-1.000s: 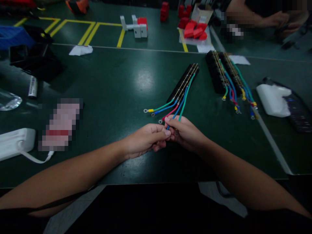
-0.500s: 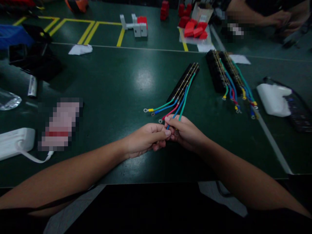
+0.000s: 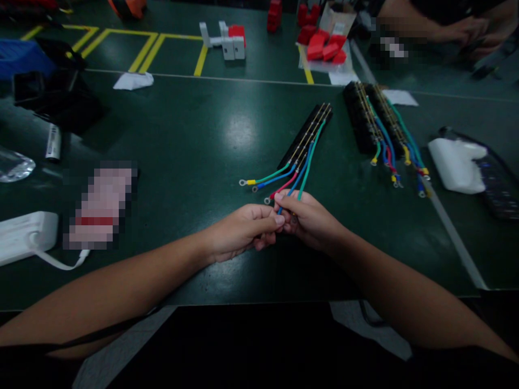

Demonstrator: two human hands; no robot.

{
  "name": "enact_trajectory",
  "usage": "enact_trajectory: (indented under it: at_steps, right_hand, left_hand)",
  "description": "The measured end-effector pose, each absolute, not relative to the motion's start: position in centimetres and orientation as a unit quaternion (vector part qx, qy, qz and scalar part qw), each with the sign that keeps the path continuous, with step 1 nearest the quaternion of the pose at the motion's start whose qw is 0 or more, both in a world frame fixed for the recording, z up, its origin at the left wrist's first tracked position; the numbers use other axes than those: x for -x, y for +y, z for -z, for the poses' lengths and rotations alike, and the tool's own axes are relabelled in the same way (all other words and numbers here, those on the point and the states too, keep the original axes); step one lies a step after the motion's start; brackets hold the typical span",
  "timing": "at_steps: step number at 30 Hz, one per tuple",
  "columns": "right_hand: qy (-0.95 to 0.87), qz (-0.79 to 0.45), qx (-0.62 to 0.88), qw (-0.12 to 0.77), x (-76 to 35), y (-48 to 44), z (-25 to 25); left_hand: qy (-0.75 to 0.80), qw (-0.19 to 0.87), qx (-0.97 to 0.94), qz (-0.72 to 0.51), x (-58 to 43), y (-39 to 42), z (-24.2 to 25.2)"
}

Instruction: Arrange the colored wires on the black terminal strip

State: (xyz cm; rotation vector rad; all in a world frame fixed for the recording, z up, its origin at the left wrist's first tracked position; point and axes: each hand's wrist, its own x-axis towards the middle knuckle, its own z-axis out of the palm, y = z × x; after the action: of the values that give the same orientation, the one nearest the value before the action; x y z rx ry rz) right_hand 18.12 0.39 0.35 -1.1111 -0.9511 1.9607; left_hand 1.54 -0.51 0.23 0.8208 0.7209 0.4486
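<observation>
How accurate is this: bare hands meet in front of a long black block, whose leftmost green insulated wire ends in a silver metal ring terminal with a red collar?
Only one colour is wrong: in the head view, the silver metal ring terminal on the leftmost green insulated wire has a yellow collar, not red.

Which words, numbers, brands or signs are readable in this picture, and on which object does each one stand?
None can be read.
Short white cylinder with dark marks: too blurred.
Flat pink rectangular phone: pixelated, unreadable.
Beige cardboard box: any print too small.
Black rectangular device at right: too dark and blurred.
</observation>
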Motion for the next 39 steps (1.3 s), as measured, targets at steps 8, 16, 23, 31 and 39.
enact_trajectory:
  at_steps: [8, 16, 23, 31, 39]
  right_hand:
    - [-0.371, -0.752, 0.424, 0.343, -18.12, 0.48, -0.15]
    - [-0.37, -0.753, 0.425, 0.341, -18.12, 0.42, -0.09]
    - [-0.364, -0.754, 0.427, 0.342, -18.18, 0.51, -0.04]
    - [-0.36, -0.756, 0.428, 0.339, -18.09, 0.42, -0.24]
    - [-0.36, -0.76, 0.424, 0.335, -18.14, 0.42, -0.24]
  left_hand:
    - [0.34, 0.834, -0.381, -0.209, -1.55, -0.46, -0.39]
    - [0.337, 0.838, -0.373, -0.214, -1.54, -0.53, -0.2]
    - [0.342, 0.833, -0.378, -0.214, -1.54, -0.51, -0.25]
    - [0.343, 0.833, -0.375, -0.217, -1.53, -0.6, -0.08]
    - [0.342, 0.833, -0.378, -0.216, -1.51, -0.55, -0.12]
